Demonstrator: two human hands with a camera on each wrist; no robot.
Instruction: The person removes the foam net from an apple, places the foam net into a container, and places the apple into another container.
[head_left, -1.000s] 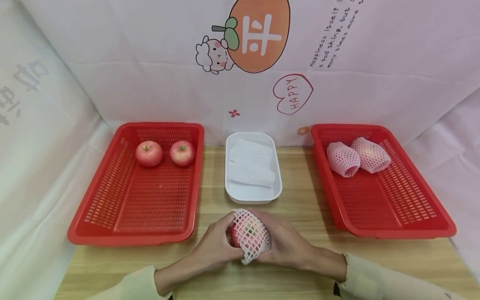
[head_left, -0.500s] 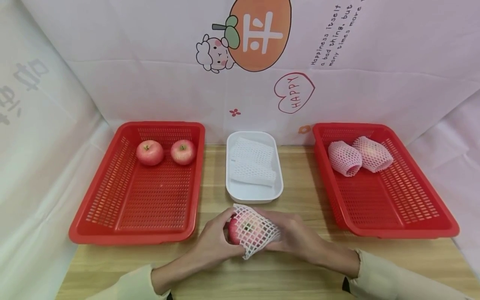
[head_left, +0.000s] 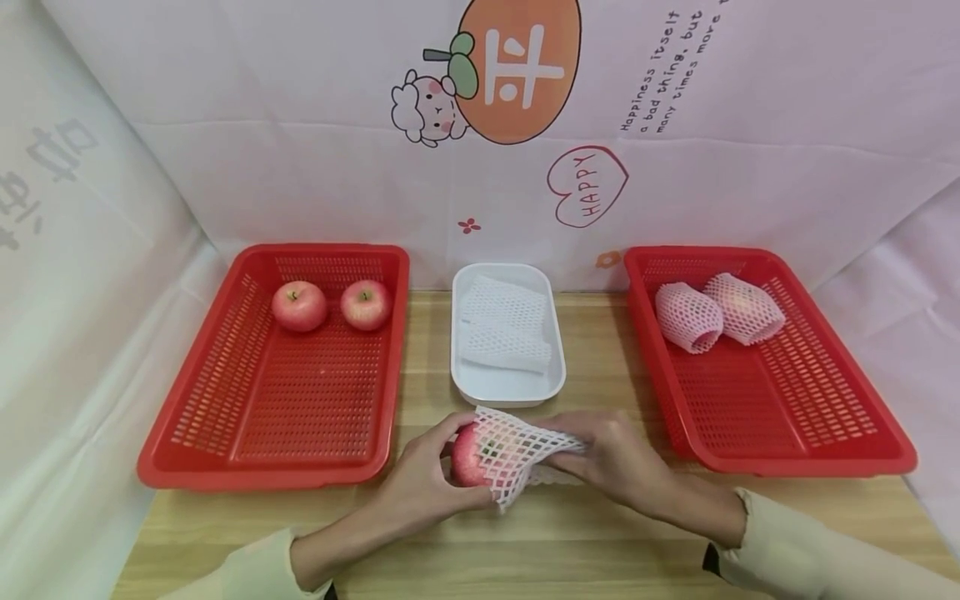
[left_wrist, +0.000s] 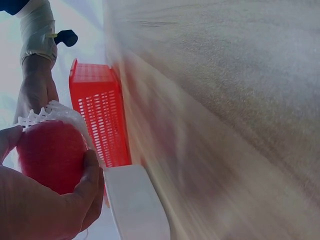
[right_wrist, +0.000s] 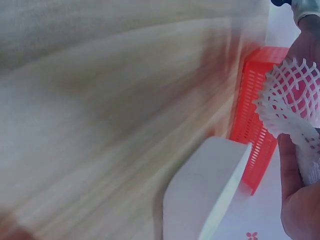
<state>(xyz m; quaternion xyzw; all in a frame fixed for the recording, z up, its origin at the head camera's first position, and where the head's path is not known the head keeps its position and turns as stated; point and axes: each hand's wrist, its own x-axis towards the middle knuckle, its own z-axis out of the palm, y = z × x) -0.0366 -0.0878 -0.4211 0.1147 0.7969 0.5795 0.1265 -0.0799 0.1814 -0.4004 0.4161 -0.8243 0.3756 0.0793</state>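
A red apple (head_left: 467, 457) sits partly inside a white foam net sleeve (head_left: 517, 450) in front of the white tray. My left hand (head_left: 422, 477) grips the apple from its bare left side, thumb below and fingers above. Pinched in my right hand (head_left: 626, 458) is the gathered right end of the net, pulled out sideways from the apple. The left wrist view shows the apple's bare red side (left_wrist: 52, 155) between thumb and fingers. In the right wrist view the net (right_wrist: 295, 100) flares over the apple and narrows into the right hand (right_wrist: 302, 210).
At left, a red basket (head_left: 315, 400) holds two bare apples (head_left: 299, 306). The white tray (head_left: 501, 387) holds flat net sleeves (head_left: 506, 325). Another red basket (head_left: 735, 400) at right holds two apples in pink nets (head_left: 688, 317). A white printed cloth (head_left: 337, 175) hangs behind.
My right hand has moved right, drawing the net's end out into a narrow, gathered tail. The left hand keeps its grip on the apple, which has shifted slightly.
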